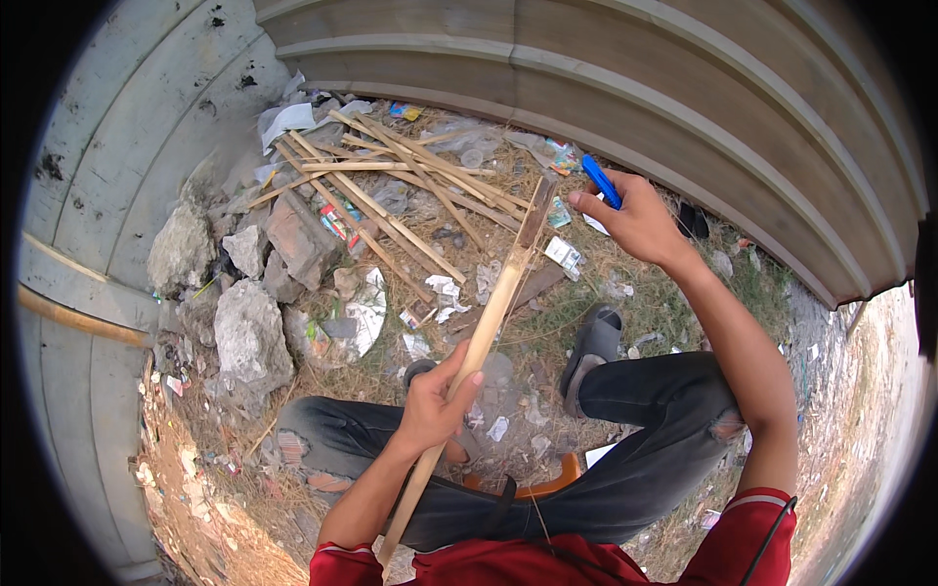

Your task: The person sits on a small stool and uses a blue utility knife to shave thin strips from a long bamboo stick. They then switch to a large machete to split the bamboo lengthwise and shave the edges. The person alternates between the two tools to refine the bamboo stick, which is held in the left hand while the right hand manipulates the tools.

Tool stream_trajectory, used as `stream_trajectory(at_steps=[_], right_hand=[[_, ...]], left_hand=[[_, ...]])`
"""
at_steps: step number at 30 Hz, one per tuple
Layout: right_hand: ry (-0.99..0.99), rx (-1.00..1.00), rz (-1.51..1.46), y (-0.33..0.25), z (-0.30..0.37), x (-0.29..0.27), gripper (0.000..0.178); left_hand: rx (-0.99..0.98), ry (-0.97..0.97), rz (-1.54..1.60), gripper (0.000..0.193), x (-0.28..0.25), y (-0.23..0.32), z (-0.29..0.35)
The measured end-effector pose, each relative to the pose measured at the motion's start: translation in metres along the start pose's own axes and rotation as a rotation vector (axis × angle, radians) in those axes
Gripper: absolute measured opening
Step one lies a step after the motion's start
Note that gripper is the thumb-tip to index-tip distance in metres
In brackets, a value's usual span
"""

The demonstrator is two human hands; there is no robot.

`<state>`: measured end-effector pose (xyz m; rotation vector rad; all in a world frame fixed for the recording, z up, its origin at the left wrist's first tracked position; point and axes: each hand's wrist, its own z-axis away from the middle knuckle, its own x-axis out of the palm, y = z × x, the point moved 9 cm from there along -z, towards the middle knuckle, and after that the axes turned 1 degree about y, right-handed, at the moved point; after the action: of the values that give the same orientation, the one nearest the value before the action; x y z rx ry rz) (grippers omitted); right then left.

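Note:
My left hand [437,405] is closed round a long, pale wooden strip [491,314] that slants from my lap up and away to the right. Its far end is darker and rougher, with thin fibres hanging along the edge. In my right hand [640,220], to the right of that far end and apart from it, is a blue cutter knife [601,183]. Its blade cannot be made out. Beyond both hands, a loose pile of similar wooden strips [391,168] lies crisscrossed on the ground.
Grey rocks [252,332] lie at the left beside a pale wall panel [117,127]. A ribbed metal sheet [606,59] closes off the far side. Paper and plastic scraps [564,256] litter the dry grass. I sit low on an orange seat [557,479], knees apart.

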<state>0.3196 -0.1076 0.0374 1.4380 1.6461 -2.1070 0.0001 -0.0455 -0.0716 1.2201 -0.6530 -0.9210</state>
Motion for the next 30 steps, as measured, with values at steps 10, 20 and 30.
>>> stream_trajectory(at_steps=[10,20,30], right_hand=[[-0.170,0.232,-0.367,0.013,0.004,0.037,0.041],[0.002,0.446,-0.693,0.051,-0.006,0.060,0.028],[-0.011,0.451,-0.839,0.067,-0.006,0.031,0.026]], left_hand=[[-0.001,-0.044,0.026,0.056,0.008,0.003,0.000],[0.383,-0.462,-0.365,0.070,0.068,0.053,0.120],[0.483,0.587,1.080,0.077,0.007,-0.019,0.108]])
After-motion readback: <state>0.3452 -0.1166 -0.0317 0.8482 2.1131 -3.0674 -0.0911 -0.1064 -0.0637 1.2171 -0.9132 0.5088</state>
